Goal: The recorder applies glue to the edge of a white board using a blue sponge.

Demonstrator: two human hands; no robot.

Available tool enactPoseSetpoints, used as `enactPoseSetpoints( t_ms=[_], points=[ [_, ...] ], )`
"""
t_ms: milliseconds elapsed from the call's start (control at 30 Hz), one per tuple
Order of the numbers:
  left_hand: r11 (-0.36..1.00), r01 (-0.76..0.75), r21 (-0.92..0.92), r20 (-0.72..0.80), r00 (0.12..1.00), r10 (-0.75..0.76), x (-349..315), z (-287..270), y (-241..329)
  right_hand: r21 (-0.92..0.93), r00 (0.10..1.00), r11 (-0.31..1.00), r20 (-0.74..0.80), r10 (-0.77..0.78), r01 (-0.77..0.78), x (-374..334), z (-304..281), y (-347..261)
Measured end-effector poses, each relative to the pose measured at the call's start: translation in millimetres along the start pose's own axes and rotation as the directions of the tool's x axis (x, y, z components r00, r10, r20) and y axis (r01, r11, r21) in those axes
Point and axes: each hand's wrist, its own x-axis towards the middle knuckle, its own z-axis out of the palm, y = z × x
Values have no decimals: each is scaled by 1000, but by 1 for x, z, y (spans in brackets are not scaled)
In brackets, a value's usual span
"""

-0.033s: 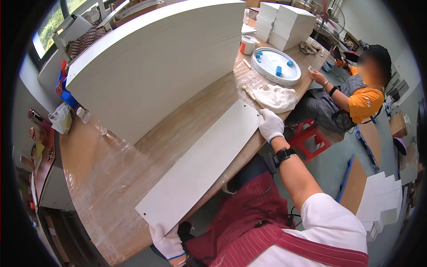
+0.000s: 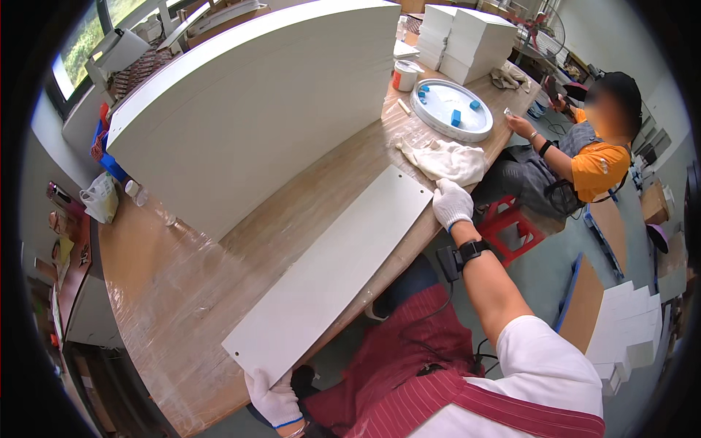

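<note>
A long white panel with small dark holes near its corners lies slantwise on the table, along its near edge. My left hand, in a white knit glove, grips the panel's near left corner, thumb on top and the other fingers partly hidden. At the panel's far right end, my gloved right hand is just off the edge, its fingers loosely extended beside a crumpled white cloth. Whether the fingertips touch the cloth is hard to tell.
A tall stack of white panels stands along the wooden table. Beyond the cloth are a round white lid with blue blocks, a white tub and stacked white pieces. A co-worker in orange sits right, near a red stool.
My right hand has come off the panel's edge and shifted slightly right, toward the cloth. The left hand keeps its hold, and the panel stays nearly in place.
</note>
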Motion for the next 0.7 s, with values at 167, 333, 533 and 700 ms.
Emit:
enactPoseSetpoints(
  t_ms=[167, 333, 533, 700],
  points=[
    [999, -4, 49, 68, 998, 1, 7, -16, -3, 325, 949, 892, -72, -307, 314, -55, 0, -46],
    [999, 37, -38, -67, 997, -39, 19, -28, -4, 243, 841, 851, 177, -511, 466, -76, 1, -96],
    [996, -16, 83, -24, 1000, 18, 18, -13, -9, 216, 987, 969, 78, -138, 118, 19, 16, -56],
    [986, 48, 161, -29, 999, -44, 11, -13, 1, 268, 867, 912, 314, -387, 310, -4, 25, -111]
  ],
)
